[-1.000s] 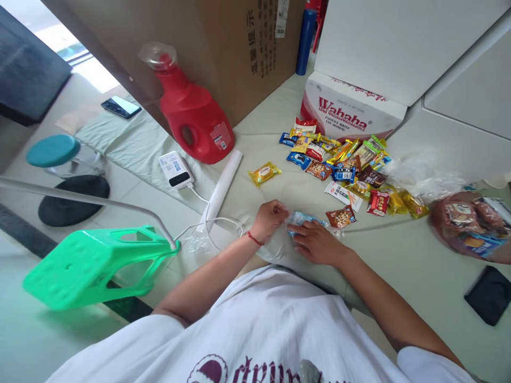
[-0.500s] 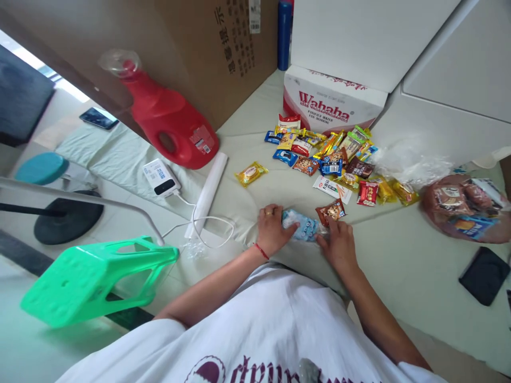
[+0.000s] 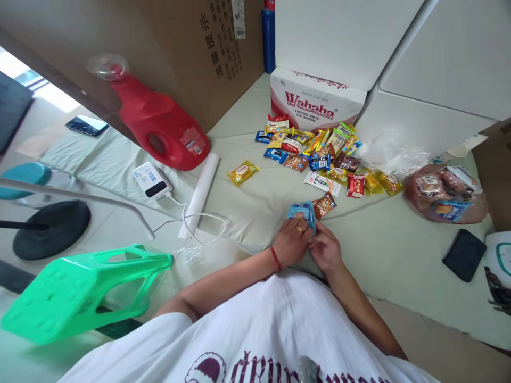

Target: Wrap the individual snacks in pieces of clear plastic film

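Note:
A light-blue plastic packet (image 3: 302, 210) is raised at the front edge of the cloth-covered surface, its far end tipped up. My left hand (image 3: 293, 240), with a ring and a red string bracelet, is closed over the packet's near part. At its right lower edge, the bent fingers of my right hand (image 3: 326, 249) pinch the packet; the fingertips are partly hidden. Just beyond lies a brown cookie packet (image 3: 324, 205). Farther back, a white snack packet (image 3: 321, 183) and a red snack packet (image 3: 355, 186) lie before a heap of small wrapped snacks. One yellow snack packet (image 3: 243, 172) sits apart on the left.
A Wahaba-style printed carton (image 3: 315, 103) stands behind the snacks. To the left are a red jug (image 3: 159, 125), a white power bank (image 3: 151, 180) with cable, and a green stool (image 3: 51, 298). Rightward are crumpled clear plastic (image 3: 393, 151), a filled bag (image 3: 423, 205) and a black pouch (image 3: 464, 255).
My hands have come closer together, the left moving right over the packet. The packet, stretched flat between them before, is now bunched and tilted up. The whole view has shifted slightly.

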The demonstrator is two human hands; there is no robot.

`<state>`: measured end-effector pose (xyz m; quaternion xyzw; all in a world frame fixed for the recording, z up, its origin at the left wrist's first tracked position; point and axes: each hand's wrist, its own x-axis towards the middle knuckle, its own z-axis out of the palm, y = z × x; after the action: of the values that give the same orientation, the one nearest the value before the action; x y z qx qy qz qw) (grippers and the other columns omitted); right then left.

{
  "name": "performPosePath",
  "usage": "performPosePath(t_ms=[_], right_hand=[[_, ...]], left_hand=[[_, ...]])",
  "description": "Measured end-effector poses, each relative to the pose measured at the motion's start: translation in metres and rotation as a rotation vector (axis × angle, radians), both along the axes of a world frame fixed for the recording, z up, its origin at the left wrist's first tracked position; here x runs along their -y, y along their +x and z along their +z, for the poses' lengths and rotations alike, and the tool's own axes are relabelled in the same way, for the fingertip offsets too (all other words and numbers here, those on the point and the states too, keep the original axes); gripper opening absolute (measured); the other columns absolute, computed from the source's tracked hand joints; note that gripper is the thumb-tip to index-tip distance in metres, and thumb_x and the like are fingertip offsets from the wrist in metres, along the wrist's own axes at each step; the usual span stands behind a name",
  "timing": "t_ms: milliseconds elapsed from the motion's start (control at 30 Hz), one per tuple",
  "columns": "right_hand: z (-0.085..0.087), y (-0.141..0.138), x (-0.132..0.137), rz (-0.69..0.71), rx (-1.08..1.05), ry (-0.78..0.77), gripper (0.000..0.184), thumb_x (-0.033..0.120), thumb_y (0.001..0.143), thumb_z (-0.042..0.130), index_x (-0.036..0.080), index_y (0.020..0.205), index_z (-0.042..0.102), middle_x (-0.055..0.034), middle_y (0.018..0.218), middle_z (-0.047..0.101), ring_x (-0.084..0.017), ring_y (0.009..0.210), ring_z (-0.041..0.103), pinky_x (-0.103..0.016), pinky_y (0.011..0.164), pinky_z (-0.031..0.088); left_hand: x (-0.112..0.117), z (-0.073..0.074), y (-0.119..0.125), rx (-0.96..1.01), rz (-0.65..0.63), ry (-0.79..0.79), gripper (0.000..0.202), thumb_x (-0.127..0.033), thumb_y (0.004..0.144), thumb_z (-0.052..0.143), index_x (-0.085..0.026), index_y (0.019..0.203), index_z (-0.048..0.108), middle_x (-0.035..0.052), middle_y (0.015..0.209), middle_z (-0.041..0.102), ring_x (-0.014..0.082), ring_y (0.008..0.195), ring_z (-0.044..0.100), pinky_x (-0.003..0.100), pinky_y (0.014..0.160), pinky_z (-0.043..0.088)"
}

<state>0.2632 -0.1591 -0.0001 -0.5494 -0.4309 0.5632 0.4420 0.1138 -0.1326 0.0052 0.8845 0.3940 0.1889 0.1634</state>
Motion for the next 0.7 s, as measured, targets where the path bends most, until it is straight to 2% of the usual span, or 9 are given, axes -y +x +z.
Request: performPosePath(t_ms=[67, 167, 233, 333, 433, 500, 567, 633, 700], right_hand=[[0.0, 0.003, 0.003, -0.026, -0.111, -0.019, 0.049, 0.045, 0.092, 0.034, 0.018, 0.121, 0.062, -0.0138, 0.109, 0.072, -0.026, 0.091, 0.067, -0.037, 0.081, 0.056], [-0.002, 0.004, 0.011, -0.055, -0.029, -0.031, 0.044, 0.046, 0.09, 0.052, 0.02, 0.123, 0.064, -0.0106, 0.114, 0.073, -0.026, 0.1, 0.067, -0.037, 0.091, 0.054], [-0.005, 0.004, 0.017, -0.107, 0.081, 0.001, 0.044, 0.041, 0.086, 0.062, 0.022, 0.126, 0.065, -0.0074, 0.119, 0.074, -0.025, 0.106, 0.066, -0.038, 0.098, 0.052], [-0.008, 0.03, 0.019, -0.304, 0.123, 0.036, 0.047, 0.042, 0.086, 0.065, 0.022, 0.129, 0.066, -0.0062, 0.117, 0.075, -0.024, 0.103, 0.068, -0.04, 0.097, 0.053], [0.003, 0.114, 0.011, -0.676, 0.168, 0.092, 0.055, 0.044, 0.081, 0.072, 0.021, 0.13, 0.065, -0.0067, 0.108, 0.074, -0.022, 0.09, 0.069, -0.037, 0.084, 0.057], [0.021, 0.195, 0.0, -0.954, 0.281, 0.197, 0.053, 0.039, 0.08, 0.07, 0.021, 0.13, 0.063, -0.0074, 0.108, 0.072, -0.02, 0.087, 0.068, -0.037, 0.079, 0.058], [0.041, 0.275, -0.015, -1.167, 0.508, 0.265, 0.041, 0.031, 0.085, 0.057, 0.019, 0.125, 0.061, -0.0094, 0.106, 0.068, -0.018, 0.083, 0.067, -0.037, 0.075, 0.057], [0.057, 0.334, -0.03, -1.179, 0.615, 0.252, 0.031, 0.026, 0.088, 0.05, 0.017, 0.116, 0.061, -0.0089, 0.097, 0.064, -0.018, 0.081, 0.063, -0.041, 0.075, 0.056], [0.063, 0.364, -0.043, -1.063, 0.716, 0.249, 0.02, 0.025, 0.087, 0.051, 0.017, 0.102, 0.062, -0.0065, 0.084, 0.058, -0.021, 0.079, 0.06, -0.045, 0.074, 0.053]], left_hand=[[0.003, -0.003, 0.001, 0.109, -0.116, -0.05, 0.017, -0.017, 0.079, 0.061, -0.02, 0.094, 0.055, 0.0132, 0.102, 0.061, 0.0303, 0.103, 0.057, 0.046, 0.09, 0.048], [0.003, -0.007, -0.002, 0.456, -0.192, -0.217, 0.032, -0.015, 0.068, 0.06, -0.022, 0.096, 0.046, 0.0093, 0.101, 0.055, 0.0255, 0.097, 0.053, 0.042, 0.087, 0.05], [0.002, -0.007, -0.006, 0.668, -0.204, -0.327, 0.036, -0.015, 0.068, 0.057, -0.023, 0.101, 0.045, 0.0081, 0.105, 0.052, 0.0234, 0.097, 0.053, 0.039, 0.084, 0.051], [0.0, -0.003, -0.02, 0.773, -0.148, -0.427, 0.045, -0.013, 0.069, 0.054, -0.022, 0.113, 0.049, 0.0096, 0.118, 0.05, 0.023, 0.104, 0.054, 0.035, 0.081, 0.053], [-0.004, -0.005, -0.049, 0.672, 0.038, -0.388, 0.039, -0.007, 0.07, 0.054, -0.022, 0.106, 0.055, 0.008, 0.117, 0.053, 0.0206, 0.102, 0.054, 0.032, 0.082, 0.052], [-0.005, -0.01, -0.071, 0.627, 0.154, -0.366, 0.031, -0.008, 0.075, 0.054, -0.022, 0.102, 0.058, 0.0068, 0.115, 0.054, 0.0183, 0.094, 0.056, 0.03, 0.077, 0.052], [-0.005, -0.016, -0.088, 0.579, 0.245, -0.337, 0.022, -0.009, 0.079, 0.055, -0.021, 0.096, 0.06, 0.0057, 0.111, 0.056, 0.0157, 0.084, 0.056, 0.028, 0.07, 0.051], [-0.003, -0.021, -0.096, 0.523, 0.294, -0.286, 0.018, -0.009, 0.08, 0.053, -0.02, 0.092, 0.061, 0.0054, 0.107, 0.057, 0.0141, 0.077, 0.056, 0.027, 0.065, 0.051], [0.0, -0.025, -0.096, 0.461, 0.301, -0.211, 0.019, -0.007, 0.08, 0.052, -0.02, 0.091, 0.062, 0.0055, 0.105, 0.059, 0.0135, 0.074, 0.057, 0.027, 0.065, 0.051]])
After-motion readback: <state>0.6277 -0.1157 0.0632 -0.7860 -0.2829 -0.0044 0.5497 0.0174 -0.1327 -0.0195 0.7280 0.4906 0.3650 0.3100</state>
